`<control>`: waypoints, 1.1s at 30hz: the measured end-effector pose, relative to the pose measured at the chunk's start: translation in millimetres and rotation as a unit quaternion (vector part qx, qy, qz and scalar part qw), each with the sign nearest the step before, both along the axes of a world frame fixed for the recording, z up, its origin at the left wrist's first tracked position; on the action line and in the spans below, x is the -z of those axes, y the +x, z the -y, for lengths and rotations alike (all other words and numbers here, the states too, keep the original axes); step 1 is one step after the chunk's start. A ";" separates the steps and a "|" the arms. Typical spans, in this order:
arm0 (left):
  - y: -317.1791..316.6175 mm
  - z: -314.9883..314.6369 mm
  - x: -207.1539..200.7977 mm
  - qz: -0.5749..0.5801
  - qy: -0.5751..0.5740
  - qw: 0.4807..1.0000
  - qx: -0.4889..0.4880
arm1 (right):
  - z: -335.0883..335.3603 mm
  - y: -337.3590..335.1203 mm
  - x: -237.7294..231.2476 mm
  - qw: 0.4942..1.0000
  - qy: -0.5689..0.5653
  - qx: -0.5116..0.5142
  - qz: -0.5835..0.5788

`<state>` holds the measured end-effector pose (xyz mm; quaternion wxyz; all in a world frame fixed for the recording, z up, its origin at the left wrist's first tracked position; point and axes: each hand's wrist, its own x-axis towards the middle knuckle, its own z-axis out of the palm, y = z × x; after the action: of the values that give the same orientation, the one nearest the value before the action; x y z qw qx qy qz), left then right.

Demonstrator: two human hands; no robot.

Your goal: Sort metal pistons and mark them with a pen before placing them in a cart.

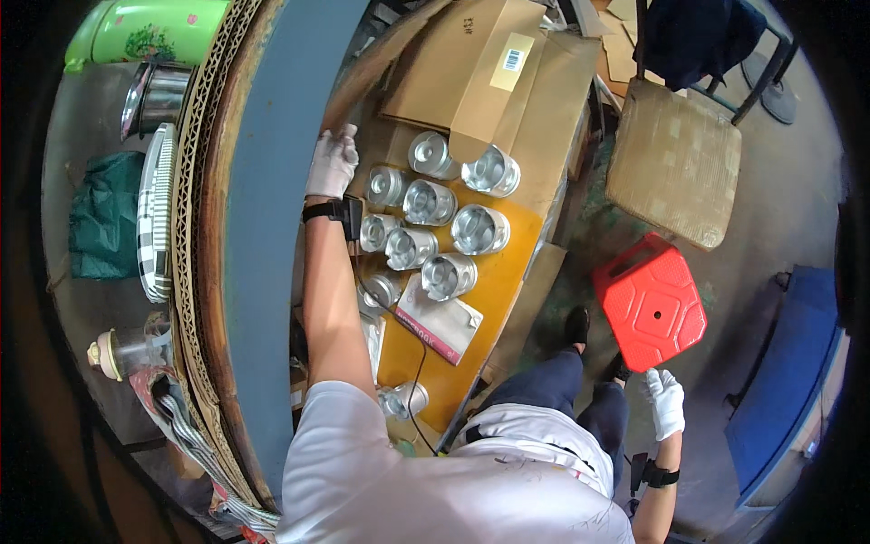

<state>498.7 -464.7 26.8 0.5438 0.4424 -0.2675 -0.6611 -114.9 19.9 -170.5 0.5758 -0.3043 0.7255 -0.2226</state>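
Table (497,313), yellow, with a red stool (671,299) to its right. The stool looks light, stiff and a bit slick; its rim seems best to hold. Shiny metal cups (480,229) on the table look heavy, hard and smooth; grab their round sides. I see the right hand (667,403) stretched to the stool's corner; the left hand (333,165) reaches past the cups, fingers bent. Whether either grips, I can't tell.

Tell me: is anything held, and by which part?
I can't tell: the right hand is at a corner of the red stool, the left hand beside metal cylinders; no clear grip shows.
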 end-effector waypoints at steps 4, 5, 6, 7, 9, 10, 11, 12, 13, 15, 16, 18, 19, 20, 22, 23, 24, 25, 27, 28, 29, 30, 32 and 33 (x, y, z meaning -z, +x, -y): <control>-9.8 -2.6 10.9 -0.093 0.143 0.982 0.081 | -6.0 -7.4 17.1 1.000 -0.001 0.000 -0.006; -58.6 -10.7 16.2 0.125 0.038 0.991 -0.014 | -8.5 -6.3 19.4 1.000 0.003 0.007 -0.011; -79.4 -23.1 9.3 0.165 0.024 0.986 -0.003 | -9.7 -6.9 21.8 1.000 0.000 0.001 -0.013; -77.9 -20.9 17.0 0.186 0.015 0.982 0.026 | -10.9 -7.0 23.7 1.000 -0.003 -0.004 -0.015; -81.2 -20.3 28.5 0.298 0.053 0.953 0.017 | -7.3 -7.9 14.0 1.000 0.003 -0.001 -0.009; -61.2 -13.8 41.9 0.429 0.093 0.898 0.037 | 2.1 -4.4 -2.9 1.000 0.009 0.006 0.004; -48.0 -9.0 58.1 0.546 0.053 0.835 0.043 | 7.5 -1.3 -14.2 1.000 0.016 0.016 0.016; -50.9 -4.8 64.1 0.651 0.008 0.757 0.053 | 7.0 0.7 -17.5 0.999 0.023 0.028 0.021; -49.5 -2.8 65.5 0.716 0.031 0.693 0.080 | 6.1 2.2 -20.0 0.998 0.029 0.040 0.027; -49.3 -6.1 72.0 0.798 0.075 0.589 0.106 | 1.9 3.3 -22.4 0.998 0.040 0.048 0.020; -52.4 -13.3 68.7 0.831 0.070 0.539 0.121 | -2.1 3.5 -20.9 0.998 0.042 0.041 0.011; -24.0 -12.6 87.6 0.802 0.175 0.554 0.138 | -8.5 3.5 -17.4 0.998 0.055 0.033 -0.003; -19.8 -14.1 92.9 0.811 0.199 0.533 0.135 | -11.0 2.8 -15.3 0.997 0.065 0.031 -0.006; -16.1 -15.8 98.3 0.820 0.223 0.511 0.130 | -14.5 1.7 -12.6 0.997 0.075 0.029 -0.010; -34.0 -15.8 99.4 0.840 0.243 0.472 0.115 | -39.7 0.6 18.2 0.997 0.052 0.046 -0.039; -49.0 -15.0 92.6 0.844 0.250 0.461 0.111 | -51.7 0.9 32.9 0.996 0.041 0.054 -0.054; -55.3 -16.7 89.6 0.849 0.259 0.449 0.103 | -59.1 0.4 43.8 0.996 0.045 0.053 -0.063; -51.0 -16.5 88.8 0.851 0.247 0.453 0.094 | -63.6 0.7 50.8 0.995 0.048 0.051 -0.071; -56.0 -21.5 88.0 0.854 0.252 0.450 0.067 | -59.0 0.7 44.6 0.996 0.057 0.034 -0.060; -63.7 -24.6 84.1 0.855 0.254 0.450 0.054 | -37.4 4.0 18.0 0.997 0.064 0.018 -0.041; -70.5 -28.4 79.3 0.846 0.257 0.465 0.034 | -23.9 8.4 -1.0 0.997 0.071 0.004 -0.023; -76.1 -32.0 74.4 0.849 0.254 0.464 0.005 | -18.8 9.5 -6.2 0.998 0.063 0.015 -0.005; -83.9 -41.5 68.9 0.851 0.248 0.459 -0.054 | -12.4 8.7 -15.9 0.998 0.048 0.035 0.030; -81.6 -47.2 65.4 0.847 0.225 0.475 -0.081 | -3.3 8.5 -27.1 0.997 0.041 0.041 0.048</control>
<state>417.2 -417.5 -38.5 -0.0144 0.9141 -0.4027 0.0450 -106.4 23.2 -143.4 0.6125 -0.2393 0.7175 -0.2299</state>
